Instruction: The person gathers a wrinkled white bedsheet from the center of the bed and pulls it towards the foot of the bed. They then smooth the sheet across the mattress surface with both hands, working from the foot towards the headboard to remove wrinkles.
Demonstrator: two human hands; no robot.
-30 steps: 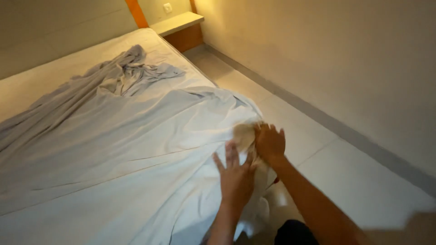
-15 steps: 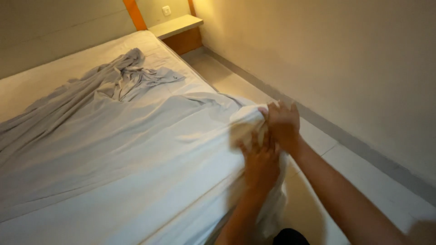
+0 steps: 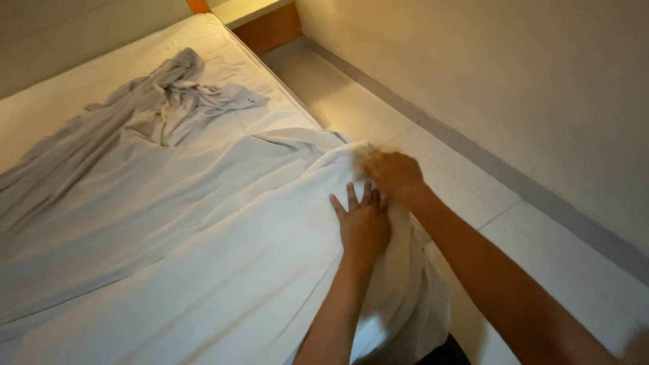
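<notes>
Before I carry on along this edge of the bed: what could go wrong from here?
The sheet is bunched near the far end, so pulling at the right hand may drag creases across. The left hand lies flat on it and might pin it. The loose cloth hanging to the floor could snag underfoot.

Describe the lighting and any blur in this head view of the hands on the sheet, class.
Head view: warm, dim yellowish light, brightest on the floor near the bedside cabinet; the right hand is smeared by motion blur where it grips the white sheet; the left hand, flat on the sheet, is sharper; soft shadows fill the crumpled folds at upper left; no glare.
</notes>
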